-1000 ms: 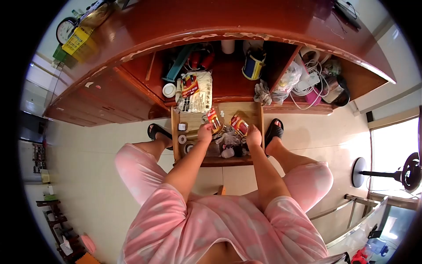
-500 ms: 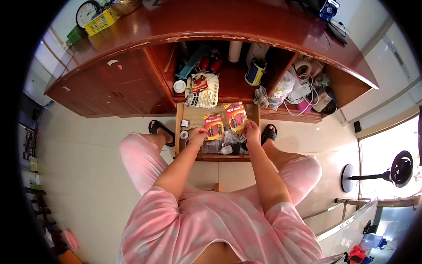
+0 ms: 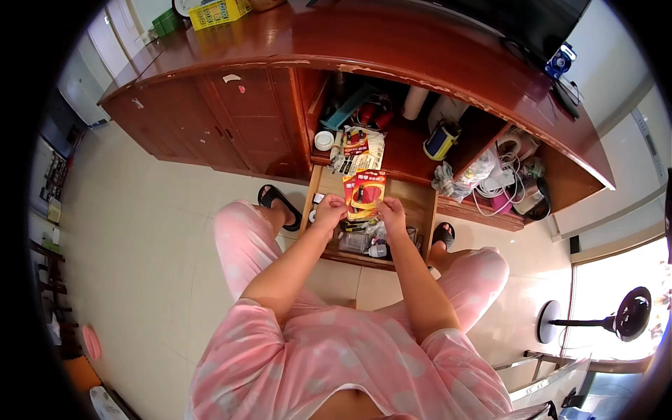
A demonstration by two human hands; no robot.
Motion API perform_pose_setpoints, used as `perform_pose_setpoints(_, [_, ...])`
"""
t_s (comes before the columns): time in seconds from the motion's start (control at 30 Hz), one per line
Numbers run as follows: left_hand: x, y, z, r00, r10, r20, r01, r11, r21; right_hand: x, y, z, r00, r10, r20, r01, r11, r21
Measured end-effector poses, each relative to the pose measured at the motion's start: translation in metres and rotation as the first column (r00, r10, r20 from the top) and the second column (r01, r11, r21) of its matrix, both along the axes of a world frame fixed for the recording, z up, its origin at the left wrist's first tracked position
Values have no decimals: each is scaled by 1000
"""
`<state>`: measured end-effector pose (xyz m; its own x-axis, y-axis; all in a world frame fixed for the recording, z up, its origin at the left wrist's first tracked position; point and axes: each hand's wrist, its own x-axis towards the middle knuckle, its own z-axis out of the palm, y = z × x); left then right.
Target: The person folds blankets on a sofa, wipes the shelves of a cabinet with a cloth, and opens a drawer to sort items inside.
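Observation:
My left hand is closed on the left edge of a red and yellow battery pack, a carded blister. My right hand pinches the lower right corner of a second, similar battery pack, which overlaps the first and covers most of it. Both packs are over the open wooden drawer. Below them in the drawer lie a clear plastic box, a small white bottle and other small items partly hidden by my hands. Another red battery pack rests on a white printed bag behind the drawer.
The red-brown cabinet stands ahead, with open compartments. A white tape roll, a yellow and blue container and a tangle of white cable sit inside. A yellow basket stands on top. A black fan is at right.
The two battery packs were side by side and apart; now the right one overlaps the front of the left one. The head view has shifted, so the cabinet appears further right.

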<state>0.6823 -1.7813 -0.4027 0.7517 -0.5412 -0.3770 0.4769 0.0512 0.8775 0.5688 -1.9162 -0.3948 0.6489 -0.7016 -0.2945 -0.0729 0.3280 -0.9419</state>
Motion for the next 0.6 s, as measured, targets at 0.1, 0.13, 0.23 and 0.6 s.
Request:
perform_pose_setpoints(0.1, [15, -1, 14, 994, -101, 34, 98, 992, 78, 6, 9, 17, 992, 55, 117, -70, 990, 124])
perform_pose_setpoints(0.13, [22, -2, 20, 988, -142, 55, 137, 986, 93, 9, 9, 19, 989, 65, 132, -81, 989, 125])
perform_pose_setpoints(0.23, [45, -9, 38, 956, -278, 90, 263, 953, 150, 21, 6, 24, 982, 53, 182, -81, 985, 150])
perform_pose_setpoints(0.6, [81, -48, 56, 870, -389, 304, 321, 914, 249, 127, -54, -9, 979, -161, 128, 156, 986, 49])
